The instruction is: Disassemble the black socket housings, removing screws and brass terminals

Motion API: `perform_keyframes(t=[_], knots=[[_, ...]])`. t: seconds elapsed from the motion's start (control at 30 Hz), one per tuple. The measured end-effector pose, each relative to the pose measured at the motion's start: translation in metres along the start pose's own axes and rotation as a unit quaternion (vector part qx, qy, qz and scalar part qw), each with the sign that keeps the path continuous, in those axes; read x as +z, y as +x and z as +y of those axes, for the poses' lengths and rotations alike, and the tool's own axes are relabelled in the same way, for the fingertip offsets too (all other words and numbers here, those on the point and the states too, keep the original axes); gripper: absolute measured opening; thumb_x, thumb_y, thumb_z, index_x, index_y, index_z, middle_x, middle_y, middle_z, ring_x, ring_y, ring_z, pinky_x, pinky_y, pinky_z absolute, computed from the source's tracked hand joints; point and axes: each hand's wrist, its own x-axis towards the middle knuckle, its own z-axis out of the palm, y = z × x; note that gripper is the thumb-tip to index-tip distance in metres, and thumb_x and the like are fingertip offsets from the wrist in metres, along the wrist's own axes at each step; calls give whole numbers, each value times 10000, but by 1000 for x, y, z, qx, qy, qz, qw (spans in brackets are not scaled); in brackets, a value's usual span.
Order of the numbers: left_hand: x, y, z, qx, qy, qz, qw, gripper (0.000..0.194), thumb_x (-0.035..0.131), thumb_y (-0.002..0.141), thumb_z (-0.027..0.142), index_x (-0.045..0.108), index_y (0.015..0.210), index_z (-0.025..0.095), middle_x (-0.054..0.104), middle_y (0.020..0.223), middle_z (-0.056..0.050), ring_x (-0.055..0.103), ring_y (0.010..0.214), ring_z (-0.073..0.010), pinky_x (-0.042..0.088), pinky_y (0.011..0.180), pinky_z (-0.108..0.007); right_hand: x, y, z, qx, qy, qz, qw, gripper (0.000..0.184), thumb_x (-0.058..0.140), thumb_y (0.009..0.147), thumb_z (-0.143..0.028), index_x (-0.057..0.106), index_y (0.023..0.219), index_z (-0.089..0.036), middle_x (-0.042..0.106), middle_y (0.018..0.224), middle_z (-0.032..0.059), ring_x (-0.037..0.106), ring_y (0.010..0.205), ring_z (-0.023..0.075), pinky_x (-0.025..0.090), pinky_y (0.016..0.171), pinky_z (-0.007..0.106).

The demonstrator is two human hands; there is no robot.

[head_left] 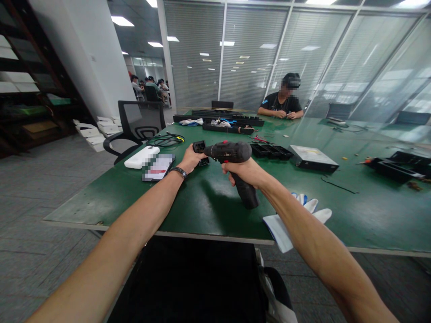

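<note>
My right hand (244, 172) is wrapped round the grip of a black cordless drill (230, 152) with red details. The drill points left, its battery end hanging over the table. My left hand (191, 160), with a dark band at the wrist, grips a small black plastic part (199, 146) with a frame-like shape. The drill's nose is right beside that part and my left fingers; whether the tip touches it I cannot tell. Under my right forearm lies a white work glove (281, 229) with blue trim, partly over the table's front edge.
On the green table (208, 215), a white case (142, 157), a phone (158, 168) and a coiled black cable (166, 140) lie left. Black trays (272, 151), a metal box (314, 158) and a black toolbox (393, 168) stand right. A person (283, 101) sits across the table.
</note>
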Motion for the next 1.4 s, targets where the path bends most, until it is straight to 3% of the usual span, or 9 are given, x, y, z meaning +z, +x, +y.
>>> perform_keyframes(t=[0.43, 1.4], knots=[[1, -1, 2, 0, 6, 10, 1000, 604, 957, 476, 230, 654, 993, 156, 721, 946, -44, 666, 870, -198, 542, 930, -392, 0, -1, 0, 15, -6, 0, 1000, 132, 694, 777, -219, 592, 699, -190, 567, 460, -31, 542, 371, 128, 442, 380, 228], [2, -2, 4, -9, -15, -1, 1000, 669, 971, 435, 254, 631, 1004, 165, 717, 937, -25, 672, 868, -197, 550, 910, -388, -2, 1, 4, 0, -2, 0, 1000, 100, 699, 762, -218, 619, 711, -186, 577, 498, -28, 558, 386, 131, 458, 379, 229]])
